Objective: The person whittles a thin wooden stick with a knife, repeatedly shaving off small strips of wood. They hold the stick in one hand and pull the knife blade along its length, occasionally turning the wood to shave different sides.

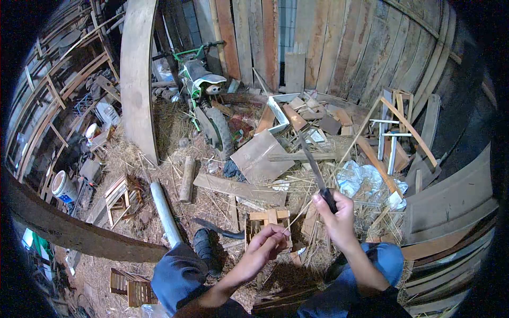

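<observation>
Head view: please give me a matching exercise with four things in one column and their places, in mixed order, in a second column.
Things:
1. knife
2. strip
3. pipe
4. motorbike

Places:
a. lying beside the left knee
b. pinched by the left hand
c. at the back, by the plank wall
d. gripped in the right hand

Pairs: 1-d, 2-b, 3-a, 4-c.
</observation>
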Motion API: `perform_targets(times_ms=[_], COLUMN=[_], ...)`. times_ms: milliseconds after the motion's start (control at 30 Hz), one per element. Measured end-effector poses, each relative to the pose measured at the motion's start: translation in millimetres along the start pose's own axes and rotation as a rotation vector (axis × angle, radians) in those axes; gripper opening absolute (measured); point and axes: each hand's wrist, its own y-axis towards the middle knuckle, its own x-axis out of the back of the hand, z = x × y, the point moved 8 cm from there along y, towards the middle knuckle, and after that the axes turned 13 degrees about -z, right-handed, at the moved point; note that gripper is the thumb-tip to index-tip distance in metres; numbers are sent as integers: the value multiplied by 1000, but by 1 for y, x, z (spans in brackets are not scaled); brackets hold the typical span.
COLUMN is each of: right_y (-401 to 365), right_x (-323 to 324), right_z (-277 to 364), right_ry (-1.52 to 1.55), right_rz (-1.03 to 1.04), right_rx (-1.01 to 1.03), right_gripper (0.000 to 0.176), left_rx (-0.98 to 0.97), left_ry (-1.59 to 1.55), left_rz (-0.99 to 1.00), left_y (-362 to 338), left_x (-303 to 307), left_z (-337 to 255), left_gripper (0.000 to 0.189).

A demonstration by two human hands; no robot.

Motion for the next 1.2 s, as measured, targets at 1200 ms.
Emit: perform_targets(times_ms=[1200], right_y=[-40], right_x=[-35], right_z=[38], right_ry=[-462], right_rz=[295], right_rx=[669], right_gripper=[30], left_rx=[132], left_ry=[-186], left_rz=[-21], left_y=[-16], left_x=[2], left_z=[-22], left_gripper=[28])
